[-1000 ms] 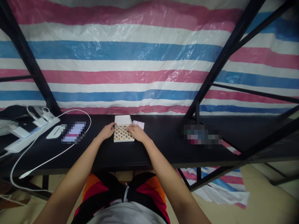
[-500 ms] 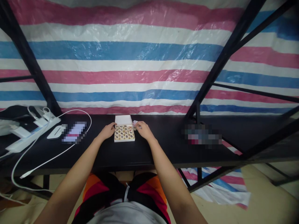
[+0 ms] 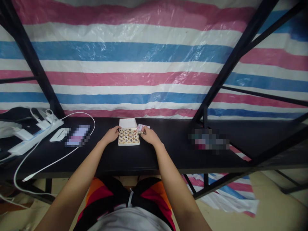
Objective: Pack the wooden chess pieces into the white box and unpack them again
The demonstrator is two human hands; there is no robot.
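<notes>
On the black tabletop in front of me sits a small white box (image 3: 129, 144), its lid (image 3: 127, 123) raised at the back. Rows of round, pale Chinese chess pieces (image 3: 125, 137) with dark characters fill it; one near the right back has a red mark. My left hand (image 3: 111, 134) is closed at the box's back left corner, fingertips on its edge. Beside the right wall, my right hand (image 3: 150, 136) pinches a chess piece (image 3: 139, 132), partly hidden by the fingers. Behind those fingers lies a pink and white paper (image 3: 143, 126).
A phone (image 3: 78, 135), a white flat device (image 3: 59, 134) and a power strip (image 3: 36, 136) with plugs lie to the left, with a white cable (image 3: 56, 158) looping around. A blurred dark object (image 3: 209, 141) is at right. Black metal posts (image 3: 216, 77) frame a striped sheet (image 3: 134, 77).
My right hand has shifted slightly right from the box, and more of the pink and white paper shows. The left hand stays at the box. The whole view has moved a little.
</notes>
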